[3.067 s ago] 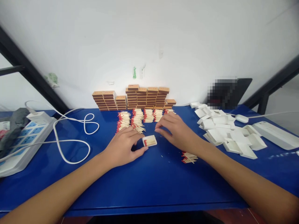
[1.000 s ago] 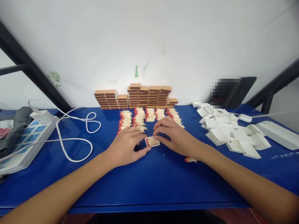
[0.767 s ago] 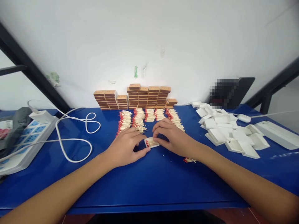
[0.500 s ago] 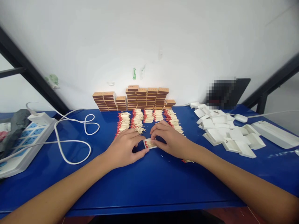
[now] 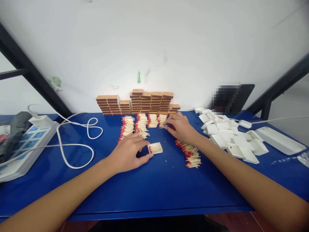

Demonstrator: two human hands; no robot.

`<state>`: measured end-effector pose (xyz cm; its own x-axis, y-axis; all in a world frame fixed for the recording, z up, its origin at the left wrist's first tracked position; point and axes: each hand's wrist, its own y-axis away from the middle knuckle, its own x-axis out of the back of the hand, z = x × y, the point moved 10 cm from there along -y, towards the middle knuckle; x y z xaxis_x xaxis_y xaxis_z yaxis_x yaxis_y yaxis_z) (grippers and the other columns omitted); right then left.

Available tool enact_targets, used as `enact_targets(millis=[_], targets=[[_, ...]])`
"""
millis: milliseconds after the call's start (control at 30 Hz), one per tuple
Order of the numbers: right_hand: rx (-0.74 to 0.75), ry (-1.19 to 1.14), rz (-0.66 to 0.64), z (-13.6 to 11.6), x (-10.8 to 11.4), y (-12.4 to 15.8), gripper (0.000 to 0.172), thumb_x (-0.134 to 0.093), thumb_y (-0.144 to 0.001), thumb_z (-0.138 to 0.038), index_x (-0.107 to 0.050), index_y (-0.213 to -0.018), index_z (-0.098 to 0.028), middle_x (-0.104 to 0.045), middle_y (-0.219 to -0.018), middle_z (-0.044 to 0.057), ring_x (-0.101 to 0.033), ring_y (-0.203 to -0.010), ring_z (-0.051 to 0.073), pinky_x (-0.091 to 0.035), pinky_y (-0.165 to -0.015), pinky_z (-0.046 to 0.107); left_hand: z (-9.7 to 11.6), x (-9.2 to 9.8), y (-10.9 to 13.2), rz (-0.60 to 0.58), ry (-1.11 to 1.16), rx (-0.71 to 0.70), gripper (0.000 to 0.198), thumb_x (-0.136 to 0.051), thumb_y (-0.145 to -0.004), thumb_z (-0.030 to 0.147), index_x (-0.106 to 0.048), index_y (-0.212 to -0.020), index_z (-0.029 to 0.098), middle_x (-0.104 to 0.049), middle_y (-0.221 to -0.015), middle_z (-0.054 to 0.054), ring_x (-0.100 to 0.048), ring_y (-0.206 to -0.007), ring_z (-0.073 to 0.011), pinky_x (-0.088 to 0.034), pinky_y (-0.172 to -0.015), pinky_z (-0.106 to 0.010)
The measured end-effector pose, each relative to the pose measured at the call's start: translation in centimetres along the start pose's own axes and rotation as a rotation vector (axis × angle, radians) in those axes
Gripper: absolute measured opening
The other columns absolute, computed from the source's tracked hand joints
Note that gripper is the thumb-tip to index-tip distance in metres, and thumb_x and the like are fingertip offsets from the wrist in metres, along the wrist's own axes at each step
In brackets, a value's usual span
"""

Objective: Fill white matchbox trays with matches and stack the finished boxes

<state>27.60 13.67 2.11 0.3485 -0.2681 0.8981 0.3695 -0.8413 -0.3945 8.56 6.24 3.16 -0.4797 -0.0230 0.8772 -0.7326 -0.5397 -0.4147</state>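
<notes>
My left hand (image 5: 129, 152) grips the left end of a small white matchbox tray (image 5: 159, 149) between thumb and fingers, down on the blue table. Inside the tray lie several red-tipped matches (image 5: 155, 149), heads toward the left. My right hand (image 5: 181, 127) is farther back, its curled fingertips closed on matches at the near end of a short match row (image 5: 162, 120). How many it pinches is hidden. Beneath and beside the right wrist runs a long match pile (image 5: 190, 154), partly covered by the hand. More match rows (image 5: 141, 124) lie left of it.
Stacked brown matchboxes (image 5: 142, 101) line the wall. At right lies a heap of white trays (image 5: 231, 135), beside a long white case (image 5: 281, 140) and a dark tablet-like object (image 5: 243, 96). A power strip (image 5: 31, 141) and looping white cable (image 5: 72, 166) occupy the left side.
My right hand has left the tray and moved back and right to the match rows. The tray's right end and the pile near the right wrist now show. The left hand stays on the tray.
</notes>
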Motion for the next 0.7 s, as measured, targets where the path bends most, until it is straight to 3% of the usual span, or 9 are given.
enact_targets(millis=[700], targets=[[0.037,-0.026,-0.041,-0.28,-0.37,0.33,0.012,-0.065,-0.102,-0.026,-0.07,-0.093,-0.021,-0.069,-0.103,0.012,-0.054,-0.106,0.031,-0.04,-0.089,0.044,0.19,-0.01,0.0,-0.006,-0.016,-0.008,0.029,-0.073,-0.101,0.042,-0.078,-0.115,0.017,-0.074,-0.088,-0.006,-0.065,-0.082,-0.022,-0.053,-0.078,-0.039]])
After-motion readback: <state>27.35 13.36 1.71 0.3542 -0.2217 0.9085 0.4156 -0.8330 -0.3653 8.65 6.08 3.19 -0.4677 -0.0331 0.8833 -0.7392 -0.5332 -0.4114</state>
